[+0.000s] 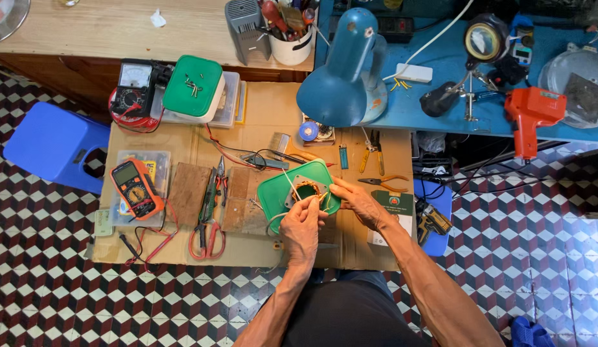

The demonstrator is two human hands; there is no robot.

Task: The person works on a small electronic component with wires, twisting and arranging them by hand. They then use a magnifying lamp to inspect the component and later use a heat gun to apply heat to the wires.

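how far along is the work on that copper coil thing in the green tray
Done: the square metal motor core with copper windings sits in the green plastic tray, tools laid out around it. In hand: the left hand and right hand pinch thin wires at the core. Left: loose wire ends stick up untidied; how many connections remain is too small to tell.

Work surface: a low table covered in brown cardboard (260, 128) stood on the tiled floor.
Left edge: an orange multimeter (136, 188) lay on a clear plastic case (159, 160).
Centre-left: wooden boards (186, 191), with red-handled scissors (208, 239) beside them.
Centre: a green tray (274, 191).
Right: orange-handled pliers (384, 184) and yellow-handled cutters (372, 153).
Rear: a green-lidded box (195, 88).
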